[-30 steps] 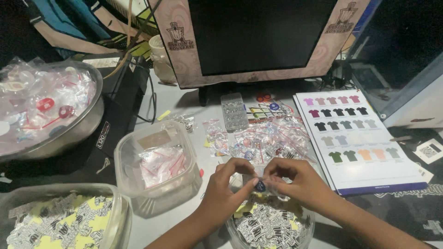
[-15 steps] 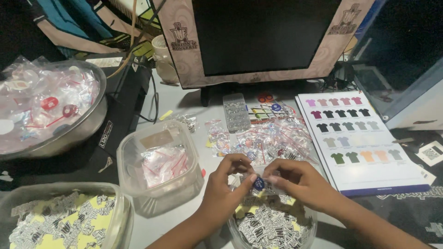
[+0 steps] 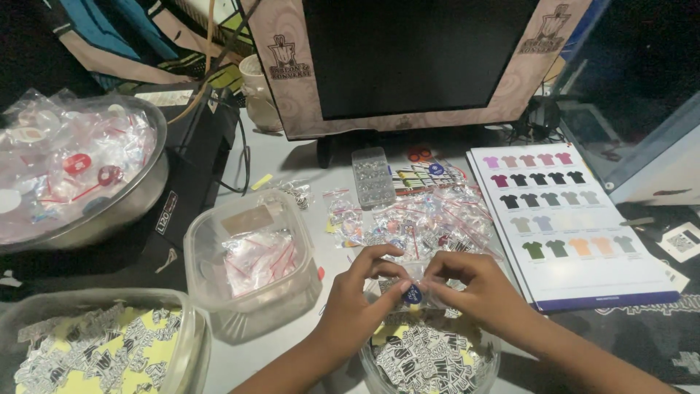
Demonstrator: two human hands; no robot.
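My left hand [image 3: 359,299] and my right hand [image 3: 477,290] meet above a round clear bowl [image 3: 490,362] full of black-and-white stickers. Together they pinch a small clear plastic bag [image 3: 410,281] with a round blue badge [image 3: 413,295] in it. The fingertips of both hands grip the bag's top edge. Just beyond the hands lies a pile of small clear zip bags with red strips [image 3: 430,219] on the grey table.
A clear tub [image 3: 211,241] with more zip bags stands to the left, and a tub of yellow and black stickers [image 3: 95,357] at the bottom left. A metal bowl [image 3: 138,193] holds bagged badges. A shirt colour chart [image 3: 569,226] lies right; a dark monitor [image 3: 415,58] stands behind.
Both hands stay at the same spot holding the small bag. The fingers have shifted slightly along its top edge.
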